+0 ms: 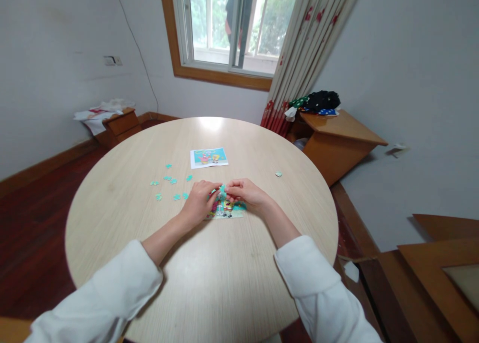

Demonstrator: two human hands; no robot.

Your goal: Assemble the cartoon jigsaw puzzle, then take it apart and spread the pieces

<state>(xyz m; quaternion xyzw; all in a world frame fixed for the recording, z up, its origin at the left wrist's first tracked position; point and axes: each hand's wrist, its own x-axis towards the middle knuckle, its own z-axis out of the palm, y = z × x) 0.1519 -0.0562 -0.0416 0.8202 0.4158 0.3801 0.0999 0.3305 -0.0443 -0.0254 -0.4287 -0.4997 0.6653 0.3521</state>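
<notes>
A partly joined jigsaw puzzle (pixel 227 212) with cartoon figures lies flat on the round table, under and between my hands. Above it, a small teal puzzle piece (pixel 222 188) shows between my fingertips. My left hand (pixel 202 198) is closed, thumb and forefinger pinched at the piece's left side. From the right, my right hand (pixel 247 191) pinches at the same piece, its fingers curled. Both hands hide part of the puzzle's upper edge. Loose teal pieces (pixel 173 181), several of them, are scattered left of my left hand.
Beyond the puzzle lies a printed reference picture (pixel 209 157) on the pale round table (pixel 209 283). One stray piece (pixel 278 174) sits to the right. A wooden cabinet (pixel 337 138) with cloths on top stands past the table's right edge, beside a curtain (pixel 299 48).
</notes>
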